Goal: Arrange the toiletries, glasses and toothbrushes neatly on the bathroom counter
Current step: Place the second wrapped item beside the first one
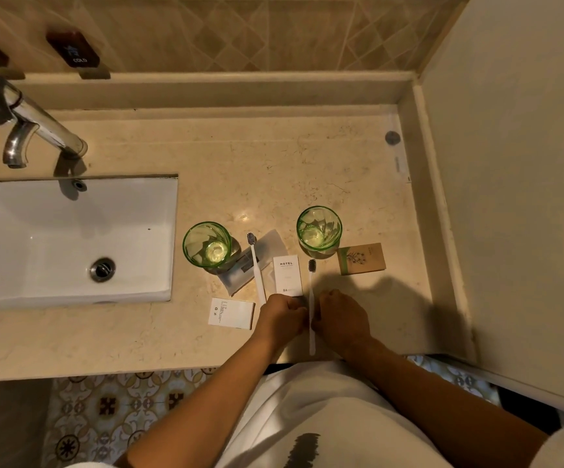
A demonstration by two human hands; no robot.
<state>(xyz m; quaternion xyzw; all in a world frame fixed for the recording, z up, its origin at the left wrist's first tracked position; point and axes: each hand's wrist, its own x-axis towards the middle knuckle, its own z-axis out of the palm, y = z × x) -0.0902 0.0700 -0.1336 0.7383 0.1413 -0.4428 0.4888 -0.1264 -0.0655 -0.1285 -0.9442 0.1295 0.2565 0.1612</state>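
Note:
Two green glasses stand upright on the beige counter (307,170), one on the left (207,244) and one on the right (319,231). Beside the left glass a white toothbrush (257,265) lies over a clear wrapper (240,275), its handle end under my left hand (282,315). A white "HOTEL" box (287,275) lies between the toothbrushes, its near edge touching that curled hand. Between my hands a second white toothbrush (311,292) lies bristles away from me, and my right hand (341,319) pinches its handle. A brown box (361,258) lies by the right glass and a small white box (231,314) lies left of my left hand.
A white sink (71,238) with a chrome tap (34,126) fills the left side. A raised ledge (206,92) runs along the back, and a wall (510,197) closes the right. The counter's front edge lies just below my wrists, with patterned floor tiles (121,410) beneath.

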